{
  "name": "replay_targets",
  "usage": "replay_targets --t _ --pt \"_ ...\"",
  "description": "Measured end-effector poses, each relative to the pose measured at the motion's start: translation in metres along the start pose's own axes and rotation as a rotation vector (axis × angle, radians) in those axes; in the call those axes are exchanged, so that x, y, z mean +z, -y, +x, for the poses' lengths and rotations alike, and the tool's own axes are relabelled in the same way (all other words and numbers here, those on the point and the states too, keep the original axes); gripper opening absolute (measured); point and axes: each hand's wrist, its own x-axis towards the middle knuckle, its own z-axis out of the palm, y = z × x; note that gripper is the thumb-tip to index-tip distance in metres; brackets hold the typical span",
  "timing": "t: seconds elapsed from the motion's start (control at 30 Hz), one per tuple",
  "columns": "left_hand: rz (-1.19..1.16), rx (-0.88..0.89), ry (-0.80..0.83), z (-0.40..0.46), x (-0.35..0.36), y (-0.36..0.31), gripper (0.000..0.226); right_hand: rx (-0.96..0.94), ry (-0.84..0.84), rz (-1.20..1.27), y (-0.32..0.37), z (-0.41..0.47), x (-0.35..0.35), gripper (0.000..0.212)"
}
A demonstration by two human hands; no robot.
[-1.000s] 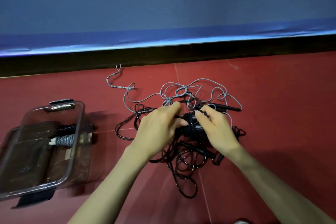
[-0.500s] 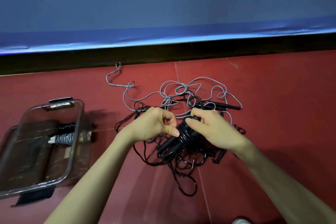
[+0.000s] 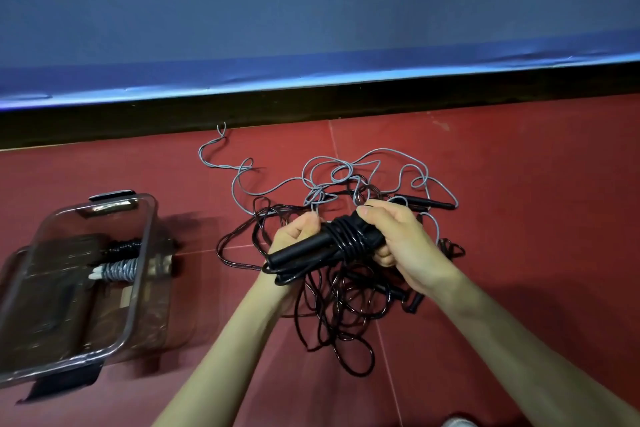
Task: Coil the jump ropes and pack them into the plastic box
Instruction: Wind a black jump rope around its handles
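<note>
Gripping a black jump rope (image 3: pixel 341 243) wound round its handles, the right hand (image 3: pixel 398 239) and left hand (image 3: pixel 294 236) hold it above the tangled ropes (image 3: pixel 346 305); the plastic box (image 3: pixel 138 288) sits left, holding 2 coiled ropes (image 3: pixel 119 262).

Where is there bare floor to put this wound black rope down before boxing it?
Bare red floor lies right of the rope tangle, and a narrower strip between the plastic box and the tangle. Under both hands it is crowded with loose black loops; the grey rope sprawls behind them.
</note>
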Motion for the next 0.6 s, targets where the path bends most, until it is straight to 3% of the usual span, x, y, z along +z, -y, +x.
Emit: replay_targets --t 0.07,0.17,0.3,0.43,0.5,0.6 --pt "0.016 -0.030 -0.056 -0.007 0.007 0.007 0.016 0.026 -0.071 0.095 0.000 0.002 0.002 0.032" --pt "0.036 -0.116 -0.078 -0.020 0.022 0.007 0.029 0.066 -0.185 0.216 -0.001 0.009 0.001 0.029" --pt "0.103 -0.038 -0.088 -0.027 0.030 0.011 0.030 0.095 -0.269 0.271 -0.005 0.011 0.002 0.028" --pt "0.308 0.045 -0.031 -0.034 0.029 0.026 0.030 0.112 -0.395 0.505 0.004 0.021 -0.004 0.028" --pt "0.403 0.009 -0.006 -0.040 0.030 0.039 0.027 0.135 -0.465 0.613 0.006 0.030 -0.014 0.024" --pt "0.435 -0.077 -0.023 -0.048 0.035 0.045 0.028 0.172 -0.550 0.569 -0.006 0.035 -0.019 0.020"
